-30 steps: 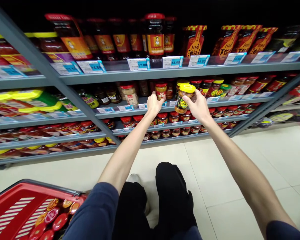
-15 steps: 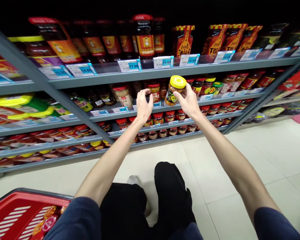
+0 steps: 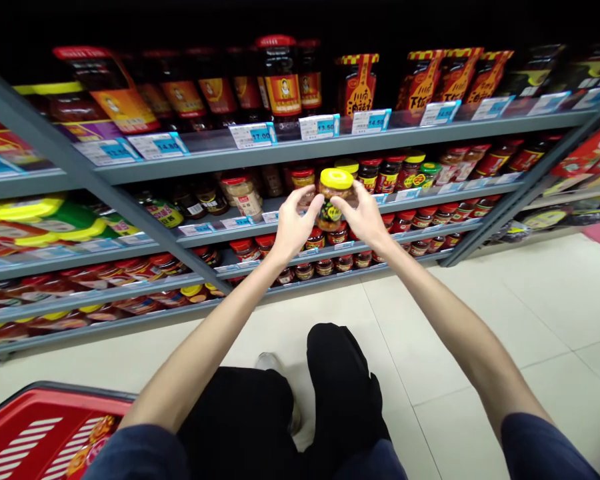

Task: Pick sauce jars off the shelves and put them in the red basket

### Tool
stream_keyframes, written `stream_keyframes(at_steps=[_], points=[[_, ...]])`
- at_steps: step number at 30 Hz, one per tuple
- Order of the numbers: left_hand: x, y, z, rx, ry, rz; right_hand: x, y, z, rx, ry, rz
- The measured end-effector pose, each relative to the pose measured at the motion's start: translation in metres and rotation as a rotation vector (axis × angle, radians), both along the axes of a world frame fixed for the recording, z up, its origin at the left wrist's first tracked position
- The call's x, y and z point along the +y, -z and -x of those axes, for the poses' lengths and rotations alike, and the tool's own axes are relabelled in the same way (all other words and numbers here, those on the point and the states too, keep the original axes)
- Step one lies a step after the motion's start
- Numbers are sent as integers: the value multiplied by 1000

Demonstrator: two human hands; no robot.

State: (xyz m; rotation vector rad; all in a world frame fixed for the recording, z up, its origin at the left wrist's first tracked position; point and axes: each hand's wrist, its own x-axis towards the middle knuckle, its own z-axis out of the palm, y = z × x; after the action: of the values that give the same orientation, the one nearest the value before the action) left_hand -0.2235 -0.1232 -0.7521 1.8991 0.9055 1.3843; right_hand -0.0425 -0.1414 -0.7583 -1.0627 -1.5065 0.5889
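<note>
Yellow-lidded jar (image 3: 332,200), between left hand (image 3: 295,227), right hand (image 3: 364,215)

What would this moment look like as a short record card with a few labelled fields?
Place: shop aisle with shelves of jars and bottles
Held item: glass jar with a yellow lid
Left hand: fingers on the jar's left side
Right hand: fingers on the jar's right side
Nearby: red shopping basket at lower left, with goods inside

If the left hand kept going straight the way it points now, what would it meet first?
The left hand points up and to the right, so it would meet the yellow-lidded jar first; its fingertips look to be at the jar already, though depth is unclear.
</note>
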Motion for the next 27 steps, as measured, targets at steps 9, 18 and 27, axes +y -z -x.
stream_keyframes(at_steps=[9,18,27], points=[[-110,64,19,209,350,424,-140,46,5,100,-19,313],[-122,33,-24,110,508,447,-158,23,-43,147,-36,385],[-121,61,45,-33,469,677,-107,73,-35,-197,-181,548]])
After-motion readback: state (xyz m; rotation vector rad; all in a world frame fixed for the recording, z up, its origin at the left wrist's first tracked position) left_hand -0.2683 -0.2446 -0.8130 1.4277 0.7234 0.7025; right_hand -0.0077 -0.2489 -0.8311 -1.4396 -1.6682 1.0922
